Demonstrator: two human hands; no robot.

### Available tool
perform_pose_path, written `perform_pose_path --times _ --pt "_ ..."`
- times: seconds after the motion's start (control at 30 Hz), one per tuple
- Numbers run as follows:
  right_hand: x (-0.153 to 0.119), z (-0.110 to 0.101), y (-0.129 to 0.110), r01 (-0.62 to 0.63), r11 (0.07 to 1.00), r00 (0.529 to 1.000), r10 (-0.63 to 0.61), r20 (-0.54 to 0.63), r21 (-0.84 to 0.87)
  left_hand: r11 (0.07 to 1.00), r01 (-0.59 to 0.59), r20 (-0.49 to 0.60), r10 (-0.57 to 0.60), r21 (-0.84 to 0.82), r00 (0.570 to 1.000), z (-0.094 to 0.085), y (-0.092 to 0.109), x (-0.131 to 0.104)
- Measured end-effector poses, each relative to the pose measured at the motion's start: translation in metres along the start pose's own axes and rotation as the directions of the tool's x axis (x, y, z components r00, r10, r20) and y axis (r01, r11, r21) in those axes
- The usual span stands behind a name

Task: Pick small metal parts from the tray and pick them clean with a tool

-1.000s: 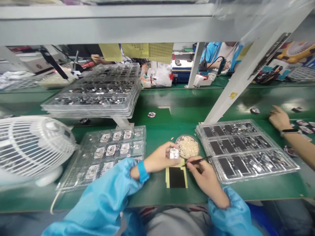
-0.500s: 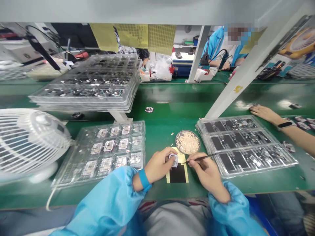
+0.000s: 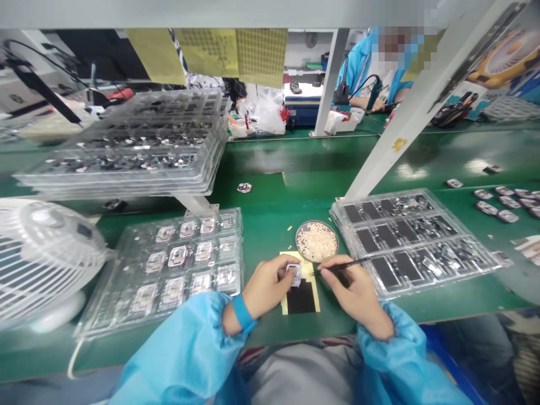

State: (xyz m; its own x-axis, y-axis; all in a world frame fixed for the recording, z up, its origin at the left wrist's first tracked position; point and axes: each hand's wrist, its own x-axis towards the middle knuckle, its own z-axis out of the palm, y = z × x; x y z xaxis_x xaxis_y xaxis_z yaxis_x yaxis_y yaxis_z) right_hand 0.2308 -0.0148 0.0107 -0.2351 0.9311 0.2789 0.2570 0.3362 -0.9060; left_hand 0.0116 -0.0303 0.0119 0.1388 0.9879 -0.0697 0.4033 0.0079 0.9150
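My left hand [image 3: 268, 284] pinches a small rounded-square watch housing [image 3: 295, 275] between thumb and fingers, tilted up over the work pad. In my right hand [image 3: 356, 289] is a thin dark pair of tweezers [image 3: 349, 263], its tip just right of the housing; contact cannot be made out. Below both hands lies a yellow sheet [image 3: 318, 304] with a black pad [image 3: 301, 299]. Directly beyond them stands a round dish [image 3: 296, 243] full of tiny pale pieces. A few loose pale bits [image 3: 289, 228] lie beside it.
A clear tray of housings [image 3: 126, 247] lies left, near a white fan [image 3: 46, 253]. Clear trays of dark flat parts [image 3: 388, 295] lie right. Stacked trays [image 3: 202, 183] stand on a raised shelf. A slanted post [image 3: 379, 149] rises at right. Several housings [image 3: 506, 216] lie far right.
The view has turned slightly right. A co-worker's hand and arm at the right have left the picture, and a housing shows near where that hand was. My hands keep nearly the same pose.
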Motion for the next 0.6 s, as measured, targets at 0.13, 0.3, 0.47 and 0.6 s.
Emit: perform_pose_path --times 0.13,0.3,0.47,0.6 --pt "-0.0007 -0.0008 0.0044 -0.077 0.997 0.994 0.078 0.078 -0.021 0.998 -0.003 0.003 0.003 0.060 1.000 -0.0010 0.0025 -0.0003" --pt "0.0012 0.0007 0.0054 -0.101 0.995 0.990 0.101 0.094 -0.006 0.997 -0.018 -0.002 0.018 0.078 1.000 -0.0022 0.0053 -0.0003" --pt "-0.0002 0.0004 0.0067 -0.094 0.995 0.991 0.093 0.100 0.009 0.995 -0.008 0.017 0.007 0.102 1.000 -0.0024 0.0058 -0.0006" --pt "-0.0002 0.0023 0.0036 -0.036 0.997 0.999 0.034 0.031 0.073 0.997 -0.019 0.013 0.018 0.078 1.000 -0.0018 0.0056 -0.0008"
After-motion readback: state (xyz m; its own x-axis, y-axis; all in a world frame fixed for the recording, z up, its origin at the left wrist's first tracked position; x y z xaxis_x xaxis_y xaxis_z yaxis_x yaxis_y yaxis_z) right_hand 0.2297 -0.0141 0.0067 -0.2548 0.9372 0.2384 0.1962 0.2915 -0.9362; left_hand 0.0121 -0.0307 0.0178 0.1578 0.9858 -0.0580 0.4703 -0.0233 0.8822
